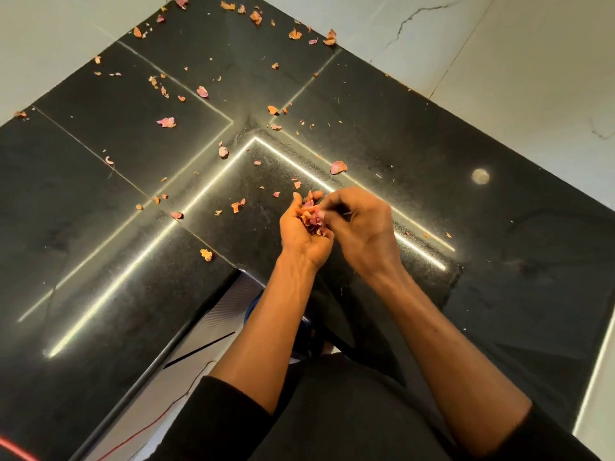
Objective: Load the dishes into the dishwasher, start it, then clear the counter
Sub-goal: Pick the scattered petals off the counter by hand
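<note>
A black polished corner counter [116, 134] is strewn with several pink and orange onion peels [166, 122]. My left hand [301, 232] is cupped palm up above the counter's inner corner and holds a small heap of peels [312, 219]. My right hand [362, 224] is right beside it, its fingertips pinching a peel over that heap. More scraps lie loose toward the back corner [256, 16] and just ahead of my hands [338, 167].
Pale marble-look walls [499, 61] bound the counter at the back and right. A round light spot [480, 176] reflects on the right stretch. Below the counter's front edge are a grey surface [213, 324] and a thin red wire [143, 430].
</note>
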